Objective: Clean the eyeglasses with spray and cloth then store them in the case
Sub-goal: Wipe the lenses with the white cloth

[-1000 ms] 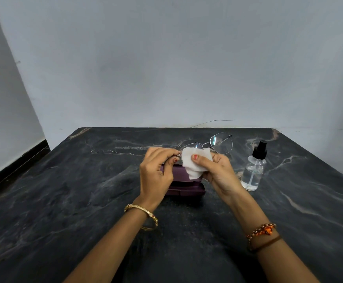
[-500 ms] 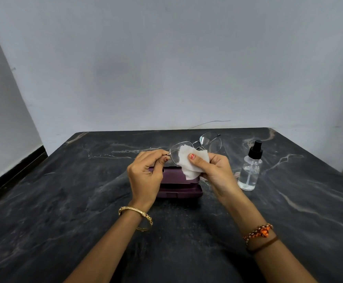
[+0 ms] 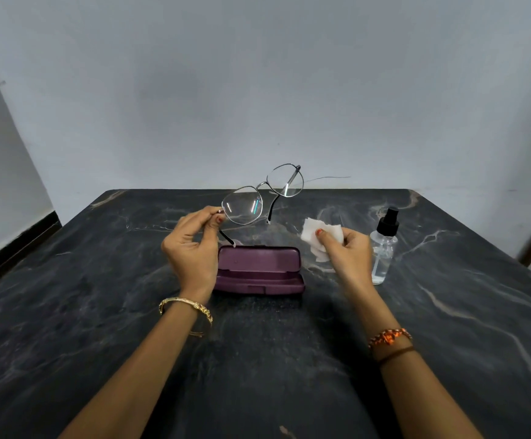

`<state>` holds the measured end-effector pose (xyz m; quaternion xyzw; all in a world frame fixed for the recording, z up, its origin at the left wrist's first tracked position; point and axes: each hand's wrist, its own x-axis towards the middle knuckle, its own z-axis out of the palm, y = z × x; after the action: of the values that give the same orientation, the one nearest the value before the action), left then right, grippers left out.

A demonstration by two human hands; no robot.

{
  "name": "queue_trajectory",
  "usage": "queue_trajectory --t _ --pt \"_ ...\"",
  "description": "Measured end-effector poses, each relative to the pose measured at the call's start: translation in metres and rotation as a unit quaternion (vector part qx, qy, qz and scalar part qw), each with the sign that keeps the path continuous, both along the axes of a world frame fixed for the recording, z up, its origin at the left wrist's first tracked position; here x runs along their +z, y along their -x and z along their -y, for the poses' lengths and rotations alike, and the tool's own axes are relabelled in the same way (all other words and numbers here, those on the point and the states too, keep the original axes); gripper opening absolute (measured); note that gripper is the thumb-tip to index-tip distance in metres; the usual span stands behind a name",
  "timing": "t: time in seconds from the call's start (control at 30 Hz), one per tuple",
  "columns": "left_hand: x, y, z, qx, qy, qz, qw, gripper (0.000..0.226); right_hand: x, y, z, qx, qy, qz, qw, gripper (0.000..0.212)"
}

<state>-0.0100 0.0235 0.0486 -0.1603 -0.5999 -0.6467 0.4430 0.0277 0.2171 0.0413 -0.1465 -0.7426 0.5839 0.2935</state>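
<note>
Your left hand (image 3: pixel 191 245) is raised, thumb and forefinger pinching the eyeglasses (image 3: pixel 259 198) at the hinge. Your right hand (image 3: pixel 348 253) is held apart, thumb pressing the cloth (image 3: pixel 316 231) against curled fingers. Both forearms extend forward.

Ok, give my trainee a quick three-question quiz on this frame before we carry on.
1. True or false: the cloth is touching a lens of the eyeglasses.
2. Which hand holds the eyeglasses? A) left hand B) right hand C) both
3. Fill in: the case on the table is ____ (open/closed).

Key: 1 false, the cloth is held apart from them; 2 A, pinched at the frame's hinge end; 3 open. The spray bottle stands untouched beside the right hand.
</note>
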Motion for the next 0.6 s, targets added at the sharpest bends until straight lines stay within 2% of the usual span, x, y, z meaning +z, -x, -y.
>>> queue_trajectory --t 0.1,0.23,0.47,0.6 --pt "-0.004 0.001 0.000 0.007 0.000 0.000 1.000 0.028 -0.008 0.000 -0.007 -0.047 -0.094 0.032 0.994 0.016" --pt "-0.007 0.006 0.002 0.007 0.005 -0.003 1.000 0.025 -0.015 0.001 -0.010 -0.078 -0.182 0.065 0.978 0.031" --pt "-0.008 0.008 0.003 0.001 0.000 -0.010 1.000 0.024 -0.019 0.004 -0.012 -0.063 -0.173 0.090 0.979 0.034" --pt "-0.008 0.009 0.003 -0.001 0.001 -0.011 1.000 0.024 -0.023 0.003 -0.011 -0.043 -0.274 0.135 0.951 0.037"
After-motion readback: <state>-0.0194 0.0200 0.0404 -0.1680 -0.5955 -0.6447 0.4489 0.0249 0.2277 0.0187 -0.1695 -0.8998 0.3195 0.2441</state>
